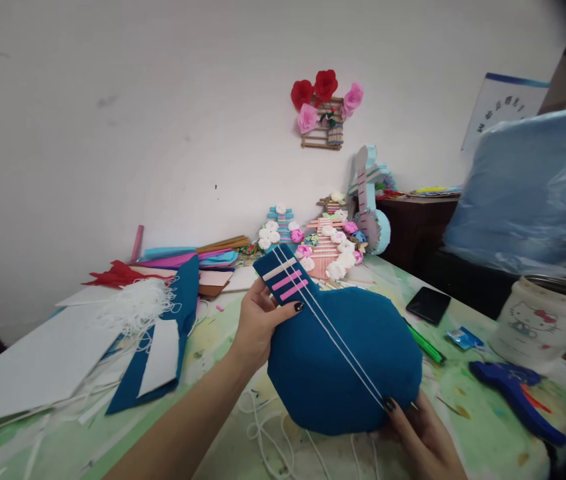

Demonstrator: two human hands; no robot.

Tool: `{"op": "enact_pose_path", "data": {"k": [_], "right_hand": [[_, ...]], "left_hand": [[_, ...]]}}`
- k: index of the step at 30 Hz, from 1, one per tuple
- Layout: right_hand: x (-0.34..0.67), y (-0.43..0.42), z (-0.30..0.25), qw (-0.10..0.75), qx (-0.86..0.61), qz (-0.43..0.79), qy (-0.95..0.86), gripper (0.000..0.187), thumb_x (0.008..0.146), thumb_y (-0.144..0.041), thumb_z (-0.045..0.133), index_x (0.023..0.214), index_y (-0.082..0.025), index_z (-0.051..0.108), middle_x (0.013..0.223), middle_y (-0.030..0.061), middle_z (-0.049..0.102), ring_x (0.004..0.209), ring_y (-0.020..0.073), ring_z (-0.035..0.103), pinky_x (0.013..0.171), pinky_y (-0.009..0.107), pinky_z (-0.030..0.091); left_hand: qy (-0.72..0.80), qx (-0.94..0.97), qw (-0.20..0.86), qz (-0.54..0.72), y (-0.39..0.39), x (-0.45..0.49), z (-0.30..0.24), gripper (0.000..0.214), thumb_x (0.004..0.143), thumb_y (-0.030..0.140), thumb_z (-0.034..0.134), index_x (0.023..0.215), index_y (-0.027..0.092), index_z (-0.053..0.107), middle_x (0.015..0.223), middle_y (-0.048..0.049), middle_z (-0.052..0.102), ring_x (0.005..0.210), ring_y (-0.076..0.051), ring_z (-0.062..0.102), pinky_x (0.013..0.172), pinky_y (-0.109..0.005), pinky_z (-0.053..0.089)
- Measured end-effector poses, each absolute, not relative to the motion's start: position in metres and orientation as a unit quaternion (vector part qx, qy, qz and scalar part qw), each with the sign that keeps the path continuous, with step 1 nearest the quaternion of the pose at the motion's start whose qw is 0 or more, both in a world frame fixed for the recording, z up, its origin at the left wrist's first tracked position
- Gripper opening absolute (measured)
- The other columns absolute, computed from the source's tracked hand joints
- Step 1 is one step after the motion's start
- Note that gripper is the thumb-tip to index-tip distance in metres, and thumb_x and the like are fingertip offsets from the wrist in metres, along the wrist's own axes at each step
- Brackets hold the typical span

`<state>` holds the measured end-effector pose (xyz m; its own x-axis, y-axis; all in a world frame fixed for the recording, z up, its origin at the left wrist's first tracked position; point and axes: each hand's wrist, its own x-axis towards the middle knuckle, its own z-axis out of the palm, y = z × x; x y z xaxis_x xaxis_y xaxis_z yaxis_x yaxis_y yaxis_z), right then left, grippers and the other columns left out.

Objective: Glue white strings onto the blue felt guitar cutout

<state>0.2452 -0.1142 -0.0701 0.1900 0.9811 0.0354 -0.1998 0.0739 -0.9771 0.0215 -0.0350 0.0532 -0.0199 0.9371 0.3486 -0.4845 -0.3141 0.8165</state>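
Guitar-shaped blue panel (347, 360) hangs tilted above the tabletop (213, 337), held between both hands, its neck pointing up and to the left and its rounded body down and to the right. Left hand (257, 323) grips the neck's lower edge, thumb across the front just below the pink strips (293, 291), the other fingers mostly hidden behind. Right hand (423, 433) pinches the rim at the lower right; its thumb rests by the ends of two white cords that run side by side down the panel, while its other fingers lie underneath, partly out of sight. One cream strip (279, 269) crosses the neck above the pink ones.

Loose white cord trails on the tabletop below the panel. To the left, a tangle of white string (137, 308) lies partly over a blue sheet (190, 293), with a white offcut (161, 359) on that sheet and a large white board (37, 357) beside it. Red crepe paper (121, 275) sits behind the string. To the right are a black phone (429, 305), a green cutter (427, 344) close to the panel's edge, a small blue packet (464, 338), a blue-handled tool (515, 397) and a Hello Kitty bucket (533, 327). Flower-trimmed crafts (325, 250) stand against the wall behind.
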Motion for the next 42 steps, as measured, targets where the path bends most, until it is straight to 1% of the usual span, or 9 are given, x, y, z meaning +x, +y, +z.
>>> {"op": "enact_pose_path", "data": {"k": [7,10,13,16,24,32,35,39,42], "right_hand": [[0.237,-0.108,-0.065,0.579,-0.484,0.499,-0.426,0.076,0.073,-0.049,0.07,0.134,-0.021,0.034,0.11,0.0111,0.064,0.074,0.0248,0.067,0.066,0.037,0.059],[0.235,-0.106,-0.064,0.58,-0.482,0.495,-0.432,0.072,0.073,-0.048,0.071,0.13,-0.022,0.037,0.113,0.0111,0.061,0.078,0.025,0.066,0.064,0.036,0.059],[0.232,-0.104,-0.064,0.592,-0.481,0.482,-0.43,0.067,0.072,-0.048,0.072,0.126,-0.021,0.041,0.108,0.0101,0.063,0.079,0.0246,0.065,0.062,0.035,0.058],[0.228,-0.103,-0.064,0.608,-0.476,0.482,-0.414,0.073,0.068,-0.048,0.075,0.126,-0.021,0.042,0.102,0.0097,0.065,0.075,0.0243,0.064,0.06,0.037,0.058],[0.216,-0.106,-0.064,0.634,-0.463,0.486,-0.383,0.074,0.068,-0.047,0.075,0.13,-0.024,0.04,0.111,0.0103,0.061,0.077,0.0234,0.063,0.055,0.033,0.055],[0.222,-0.102,-0.066,0.604,-0.493,0.488,-0.394,0.085,0.066,-0.048,0.076,0.134,-0.02,0.032,0.086,0.0058,0.066,0.059,0.0225,0.063,0.054,0.037,0.055],[0.218,-0.103,-0.063,0.605,-0.504,0.467,-0.402,0.084,0.068,-0.05,0.074,0.134,-0.02,0.033,0.083,0.0048,0.066,0.057,0.022,0.063,0.053,0.035,0.054],[0.212,-0.105,-0.061,0.611,-0.507,0.453,-0.405,0.075,0.07,-0.051,0.072,0.129,-0.02,0.037,0.073,0.0011,0.063,0.053,0.0215,0.061,0.051,0.035,0.052],[0.209,-0.104,-0.062,0.617,-0.499,0.455,-0.403,0.073,0.071,-0.048,0.071,0.129,-0.02,0.037,0.077,0.0021,0.063,0.054,0.0212,0.061,0.051,0.035,0.052]], "left_hand": [[0.234,0.474,0.497,0.688,-0.034,0.015,0.058,0.06,0.055,0.017,0.083,0.11,0.024,0.059,0.104,-0.005,0.069,0.1,-0.027,0.065,0.086,-0.039,0.055],[0.228,0.477,0.498,0.687,-0.034,0.014,0.059,0.055,0.057,0.015,0.083,0.106,0.022,0.061,0.102,-0.0054,0.069,0.097,-0.025,0.065,0.085,-0.038,0.056],[0.225,0.48,0.497,0.687,-0.034,0.014,0.057,0.051,0.058,0.015,0.083,0.104,0.021,0.061,0.097,-0.0045,0.071,0.091,-0.022,0.067,0.081,-0.035,0.056],[0.217,0.483,0.488,0.694,-0.033,0.014,0.056,0.048,0.059,0.014,0.082,0.103,0.019,0.063,0.094,-0.0036,0.071,0.086,-0.018,0.067,0.078,-0.031,0.056],[0.23,0.483,0.479,0.696,-0.032,0.014,0.055,0.047,0.059,0.014,0.082,0.101,0.021,0.064,0.097,-0.0027,0.07,0.086,-0.017,0.066,0.078,-0.03,0.056],[0.212,0.506,0.469,0.692,-0.037,0.016,0.056,0.049,0.059,0.015,0.082,0.103,0.021,0.062,0.097,-0.0029,0.07,0.087,-0.018,0.067,0.078,-0.03,0.057],[0.221,0.507,0.456,0.698,-0.039,0.017,0.056,0.053,0.058,0.015,0.083,0.105,0.021,0.061,0.096,-0.0024,0.07,0.085,-0.018,0.068,0.076,-0.029,0.058],[0.252,0.504,0.429,0.706,-0.041,0.018,0.059,0.049,0.059,0.017,0.082,0.103,0.021,0.061,0.094,-0.0016,0.07,0.083,-0.017,0.068,0.074,-0.028,0.058],[0.262,0.508,0.417,0.707,-0.043,0.018,0.061,0.046,0.06,0.016,0.082,0.1,0.021,0.061,0.092,-0.0009,0.071,0.083,-0.016,0.068,0.074,-0.027,0.058]]}}
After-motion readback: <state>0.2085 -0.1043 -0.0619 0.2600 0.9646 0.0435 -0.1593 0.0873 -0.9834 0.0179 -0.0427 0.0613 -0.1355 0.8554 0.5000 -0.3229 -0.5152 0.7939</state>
